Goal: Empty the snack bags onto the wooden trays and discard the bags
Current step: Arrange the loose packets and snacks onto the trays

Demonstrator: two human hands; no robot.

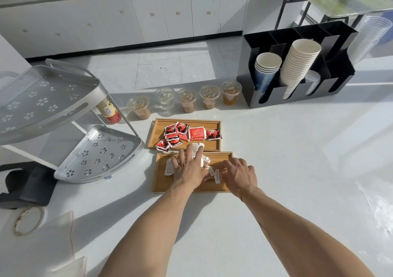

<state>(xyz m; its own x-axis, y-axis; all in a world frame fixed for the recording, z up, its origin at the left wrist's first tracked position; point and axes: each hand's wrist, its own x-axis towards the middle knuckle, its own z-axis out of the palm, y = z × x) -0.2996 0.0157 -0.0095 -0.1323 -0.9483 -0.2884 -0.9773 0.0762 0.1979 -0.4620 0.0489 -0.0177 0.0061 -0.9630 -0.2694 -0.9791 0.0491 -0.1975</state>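
Note:
Two wooden trays lie on the white counter. The far tray (157, 128) holds several red snack packets (196, 133). The near tray (160, 183) holds a heap of pale, clear-wrapped snacks (205, 161). My left hand (189, 168) lies flat on this heap with its fingers spread. My right hand (240, 174) rests on the heap's right side, fingers curled down onto the wrappers (217, 175). One pale wrapper (196, 146) straddles the edge between the two trays. Two flat clear bags (61, 234) lie at the near left of the counter.
A two-tier metal corner rack (93, 155) stands at the left with a red can (109, 111) behind it. Several lidded drink cups (187, 100) line up behind the trays. A black cup holder (297, 81) stands at the back right. A tape roll (28, 220) lies near left.

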